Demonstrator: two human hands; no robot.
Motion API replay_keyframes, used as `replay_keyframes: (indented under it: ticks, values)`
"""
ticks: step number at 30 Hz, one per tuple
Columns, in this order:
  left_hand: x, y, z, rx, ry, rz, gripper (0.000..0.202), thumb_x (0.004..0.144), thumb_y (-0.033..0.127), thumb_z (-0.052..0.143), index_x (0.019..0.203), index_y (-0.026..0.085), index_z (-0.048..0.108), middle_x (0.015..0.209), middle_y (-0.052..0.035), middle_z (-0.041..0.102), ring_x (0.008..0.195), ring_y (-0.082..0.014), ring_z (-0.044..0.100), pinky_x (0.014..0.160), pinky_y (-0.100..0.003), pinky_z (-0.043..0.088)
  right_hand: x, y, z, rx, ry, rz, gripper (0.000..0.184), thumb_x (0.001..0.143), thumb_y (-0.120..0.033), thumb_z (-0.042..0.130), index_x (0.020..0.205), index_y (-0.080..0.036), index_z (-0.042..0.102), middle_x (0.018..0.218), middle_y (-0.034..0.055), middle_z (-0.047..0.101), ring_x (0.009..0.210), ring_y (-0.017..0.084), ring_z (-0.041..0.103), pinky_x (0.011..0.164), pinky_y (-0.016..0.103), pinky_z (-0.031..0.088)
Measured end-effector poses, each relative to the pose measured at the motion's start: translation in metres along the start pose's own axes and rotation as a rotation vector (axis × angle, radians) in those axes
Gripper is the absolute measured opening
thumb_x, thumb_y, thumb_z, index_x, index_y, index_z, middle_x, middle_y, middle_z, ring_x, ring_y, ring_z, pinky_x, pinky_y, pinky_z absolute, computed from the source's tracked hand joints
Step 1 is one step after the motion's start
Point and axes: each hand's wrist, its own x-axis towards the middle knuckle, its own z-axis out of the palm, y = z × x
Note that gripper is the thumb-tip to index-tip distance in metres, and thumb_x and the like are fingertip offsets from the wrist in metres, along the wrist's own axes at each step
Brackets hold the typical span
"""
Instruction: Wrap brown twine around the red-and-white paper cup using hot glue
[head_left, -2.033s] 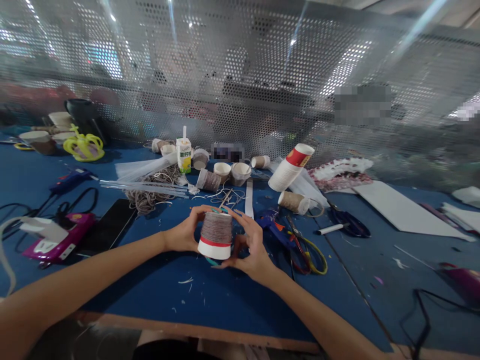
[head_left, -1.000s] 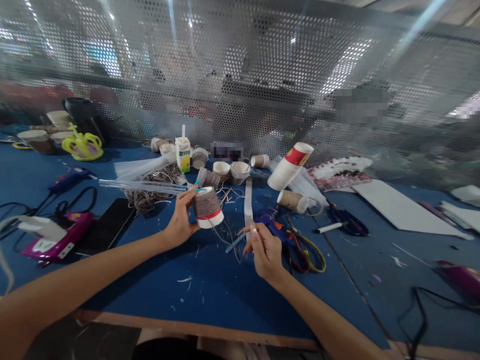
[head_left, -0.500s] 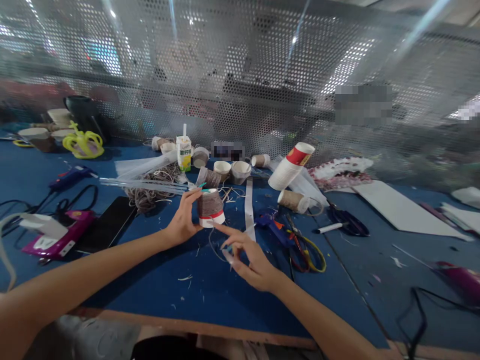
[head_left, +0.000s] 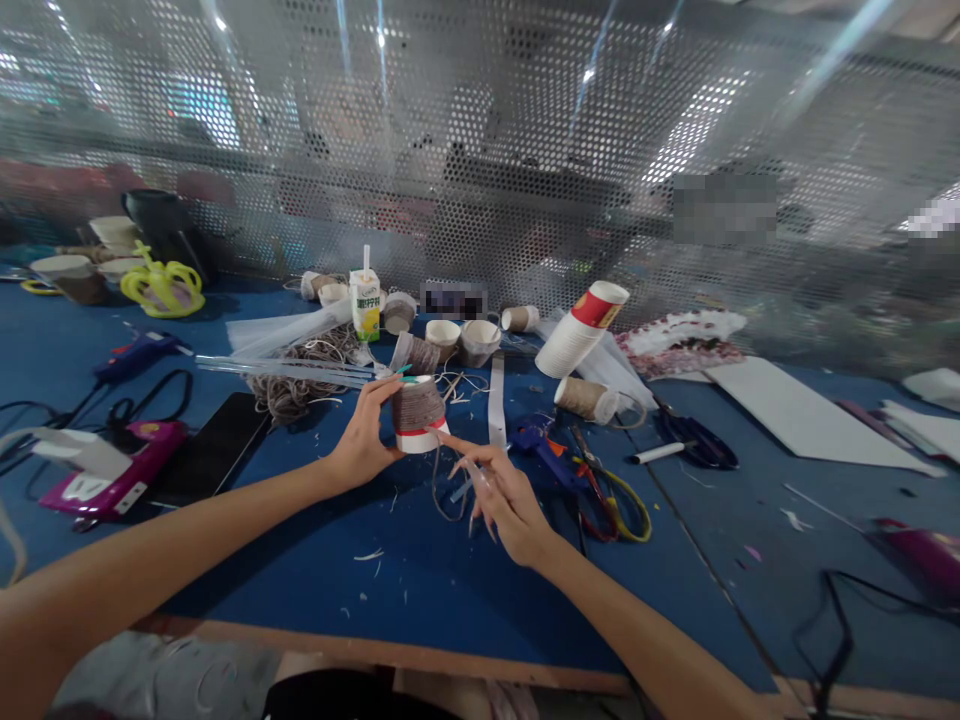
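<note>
My left hand point(head_left: 364, 440) grips a paper cup wrapped in brown twine point(head_left: 417, 412), held bottom-up above the blue table point(head_left: 420, 580). The cup has a red band and a white rim at its lower end. A loose end of twine point(head_left: 442, 490) hangs from the cup. Just below and right of the cup, my right hand point(head_left: 502, 500) has its fingers curled around that twine and a thin pale stick.
A blue glue gun point(head_left: 544, 445) and yellow-handled scissors point(head_left: 619, 500) lie right of my hands. Several twine-wrapped cups point(head_left: 589, 400), a stack of paper cups point(head_left: 577, 335), a juice box point(head_left: 365, 303), a twine heap point(head_left: 300, 385), a phone point(head_left: 217, 450) and a magenta tool point(head_left: 112, 475) surround them.
Both hands held the cup low at first. My left hand then lifted it away leftward, while my right hand let go, took the loose twine and moved under the cup.
</note>
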Motion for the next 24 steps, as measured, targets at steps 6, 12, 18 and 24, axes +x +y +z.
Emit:
replay_keyframes:
  ticks: [6,12,18,24]
  values:
    - [-0.003,-0.003,-0.001,-0.053,-0.033,-0.038,0.077,0.069,0.018,0.077,0.133,0.024,0.035,0.13,-0.0153,0.046,0.125,-0.0299,0.048,0.1,-0.051,0.05,0.001,0.012,-0.001,0.194,0.103,0.068,0.031,0.095,-0.05,0.042,0.102,-0.022,0.054,0.055,-0.0065,0.058,0.03,0.005,0.035,0.043,0.023,0.049]
    - [-0.004,-0.003,-0.001,-0.137,-0.035,-0.087,0.075,0.07,0.025,0.078,0.132,0.023,0.036,0.126,-0.015,0.043,0.122,-0.0309,0.05,0.096,-0.05,0.051,0.005,0.005,-0.003,0.21,0.243,0.118,0.033,0.092,-0.053,0.045,0.09,-0.022,0.056,0.041,-0.0114,0.041,0.029,0.007,0.031,0.041,0.024,0.049]
    - [-0.002,-0.002,0.0,-0.204,-0.052,-0.052,0.074,0.071,0.03,0.078,0.132,0.022,0.036,0.123,-0.014,0.044,0.12,-0.0294,0.052,0.098,-0.049,0.05,0.011,0.003,-0.005,0.206,0.482,0.124,0.032,0.091,-0.052,0.047,0.083,-0.021,0.053,0.056,-0.0064,0.056,0.029,0.004,0.034,0.036,0.021,0.046]
    - [-0.001,-0.002,-0.001,-0.214,-0.091,-0.066,0.075,0.071,0.032,0.079,0.131,0.021,0.037,0.123,-0.0152,0.046,0.12,-0.0307,0.051,0.099,-0.052,0.049,0.008,0.008,-0.008,0.282,0.475,-0.007,0.019,0.091,-0.041,0.053,0.09,-0.023,0.047,0.07,-0.004,0.063,0.033,0.005,0.043,0.033,0.018,0.044]
